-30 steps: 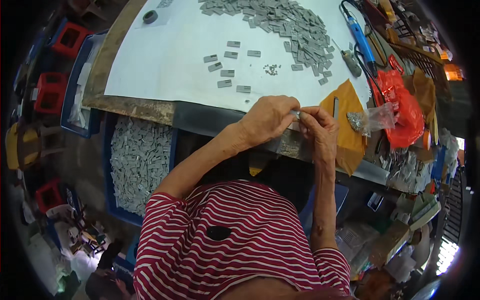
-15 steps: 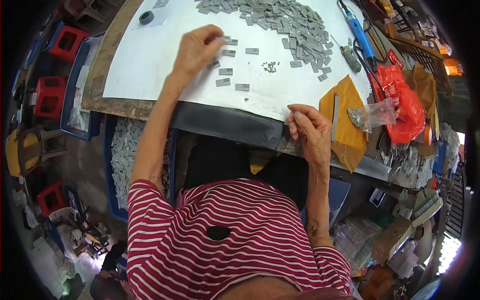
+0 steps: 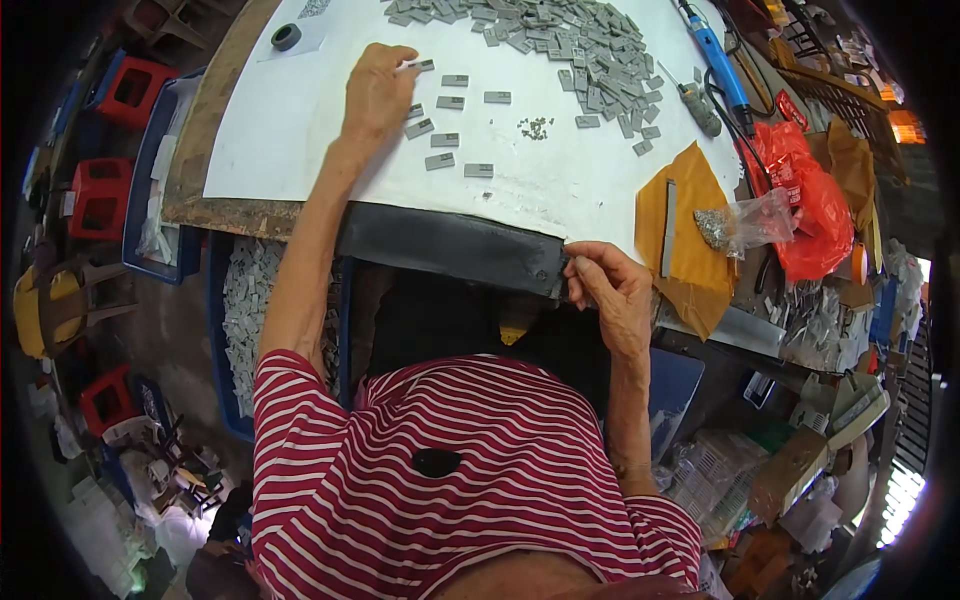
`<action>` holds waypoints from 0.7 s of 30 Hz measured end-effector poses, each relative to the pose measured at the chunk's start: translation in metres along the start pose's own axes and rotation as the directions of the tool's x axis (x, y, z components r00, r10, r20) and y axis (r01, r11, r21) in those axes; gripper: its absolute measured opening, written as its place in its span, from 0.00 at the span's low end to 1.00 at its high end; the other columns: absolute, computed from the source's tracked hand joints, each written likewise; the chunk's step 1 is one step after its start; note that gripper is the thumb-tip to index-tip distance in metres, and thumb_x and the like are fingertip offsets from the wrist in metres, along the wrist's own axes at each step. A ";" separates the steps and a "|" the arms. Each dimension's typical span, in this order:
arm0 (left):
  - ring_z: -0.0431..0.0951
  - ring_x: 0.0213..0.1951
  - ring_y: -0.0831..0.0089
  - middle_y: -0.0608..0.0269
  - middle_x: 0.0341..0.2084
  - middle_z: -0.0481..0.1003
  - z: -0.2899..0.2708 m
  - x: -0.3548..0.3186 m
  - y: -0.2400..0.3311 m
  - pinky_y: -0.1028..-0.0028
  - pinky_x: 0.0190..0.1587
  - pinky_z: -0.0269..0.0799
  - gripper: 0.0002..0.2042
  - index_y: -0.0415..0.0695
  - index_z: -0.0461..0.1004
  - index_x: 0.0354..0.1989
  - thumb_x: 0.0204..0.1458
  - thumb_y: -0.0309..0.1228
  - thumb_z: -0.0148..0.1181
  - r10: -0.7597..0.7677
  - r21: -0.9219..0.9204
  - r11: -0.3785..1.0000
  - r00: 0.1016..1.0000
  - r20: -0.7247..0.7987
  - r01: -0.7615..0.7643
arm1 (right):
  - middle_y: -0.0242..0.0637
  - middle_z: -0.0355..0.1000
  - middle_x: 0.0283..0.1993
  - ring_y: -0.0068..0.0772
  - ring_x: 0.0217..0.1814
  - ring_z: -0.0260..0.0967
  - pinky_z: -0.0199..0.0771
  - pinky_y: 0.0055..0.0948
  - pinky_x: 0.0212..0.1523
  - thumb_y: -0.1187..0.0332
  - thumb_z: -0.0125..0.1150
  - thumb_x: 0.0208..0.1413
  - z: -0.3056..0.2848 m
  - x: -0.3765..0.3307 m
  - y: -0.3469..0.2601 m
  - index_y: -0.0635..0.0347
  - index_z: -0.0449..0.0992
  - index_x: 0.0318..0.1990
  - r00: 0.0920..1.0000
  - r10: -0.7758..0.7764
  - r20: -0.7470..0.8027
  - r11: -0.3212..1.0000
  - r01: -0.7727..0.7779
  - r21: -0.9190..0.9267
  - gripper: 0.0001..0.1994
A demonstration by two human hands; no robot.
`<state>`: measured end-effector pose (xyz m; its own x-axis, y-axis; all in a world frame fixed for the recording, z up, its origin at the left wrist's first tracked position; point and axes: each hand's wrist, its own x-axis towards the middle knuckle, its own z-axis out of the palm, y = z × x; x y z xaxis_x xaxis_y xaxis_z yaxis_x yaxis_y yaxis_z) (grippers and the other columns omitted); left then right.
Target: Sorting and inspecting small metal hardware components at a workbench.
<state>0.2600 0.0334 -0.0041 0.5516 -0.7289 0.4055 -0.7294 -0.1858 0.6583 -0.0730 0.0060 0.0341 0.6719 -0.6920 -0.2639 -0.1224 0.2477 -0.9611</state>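
My left hand [image 3: 378, 98] is over the white sheet [image 3: 290, 130], with thumb and fingers closed on a small flat grey rectangular piece [image 3: 424, 65]. Beside it, several like pieces lie spread apart, one of them a grey piece [image 3: 479, 171] nearer the front edge. A little heap of tiny metal bits [image 3: 535, 128] sits to their right. My right hand [image 3: 612, 290] is at the table's front edge, by the end of a black strip [image 3: 450, 245]. Its thumb and fingertips are pressed together; whatever they hold, if anything, is too small to make out.
A big pile of grey pieces [image 3: 600, 60] covers the far middle. To the right lie a blue pen-shaped tool [image 3: 722, 62], a screwdriver [image 3: 700, 110], a brown envelope [image 3: 685, 250] and a red bag [image 3: 815, 210]. A roll of black tape [image 3: 286, 37] sits far left.
My left hand has drawn left and slightly away, carrying the grey piece from beside the laid-out ones. My right hand has come down toward me, to the table edge, with its fingers closer together.
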 end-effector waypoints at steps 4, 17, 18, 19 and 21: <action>0.66 0.48 0.57 0.48 0.44 0.68 0.017 -0.018 0.044 0.62 0.51 0.60 0.15 0.37 0.69 0.43 0.48 0.31 0.49 0.337 0.174 0.921 0.937 0.093 -0.348 | 0.32 0.67 0.26 0.15 0.22 0.61 0.61 0.14 0.21 0.74 0.49 0.55 0.001 -0.002 0.005 0.69 0.71 0.40 1.000 -0.006 0.006 1.000 0.006 -0.029 0.08; 0.42 0.64 0.64 0.54 0.61 0.48 0.048 -0.050 0.064 0.54 0.63 0.29 0.34 0.39 0.49 0.60 0.54 0.55 0.32 0.291 0.446 0.754 0.854 0.431 -0.482 | 0.32 0.68 0.26 0.14 0.22 0.62 0.62 0.13 0.20 0.75 0.49 0.55 0.000 -0.002 0.010 0.68 0.71 0.40 0.999 -0.034 -0.001 0.996 0.034 -0.087 0.08; 0.42 0.64 0.64 0.55 0.61 0.48 0.048 -0.049 0.062 0.54 0.63 0.28 0.35 0.39 0.49 0.60 0.53 0.56 0.31 0.286 0.451 0.756 0.859 0.426 -0.475 | 0.32 0.68 0.26 0.14 0.22 0.62 0.62 0.13 0.20 0.75 0.49 0.55 0.000 -0.002 0.010 0.68 0.71 0.40 0.999 -0.034 -0.002 0.996 0.034 -0.084 0.08; 0.42 0.64 0.64 0.55 0.61 0.48 0.046 -0.048 0.060 0.54 0.63 0.28 0.35 0.39 0.49 0.60 0.53 0.56 0.31 0.285 0.452 0.754 0.858 0.428 -0.476 | 0.32 0.68 0.26 0.14 0.22 0.62 0.62 0.13 0.20 0.75 0.49 0.55 0.001 -0.002 0.011 0.68 0.71 0.40 0.999 -0.043 -0.005 0.995 0.043 -0.094 0.08; 0.42 0.64 0.64 0.55 0.61 0.48 0.042 -0.047 0.054 0.54 0.63 0.28 0.35 0.39 0.49 0.60 0.53 0.56 0.32 0.271 0.461 0.762 0.871 0.411 -0.455 | 0.32 0.68 0.26 0.14 0.21 0.62 0.62 0.13 0.20 0.75 0.49 0.55 0.002 -0.002 0.011 0.68 0.71 0.40 0.999 -0.050 -0.009 0.994 0.049 -0.102 0.08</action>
<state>0.1778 0.0298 -0.0143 0.1166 -0.9556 0.2705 -0.9932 -0.1140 0.0253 -0.0743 0.0119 0.0241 0.6704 -0.7099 -0.2158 -0.1629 0.1430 -0.9762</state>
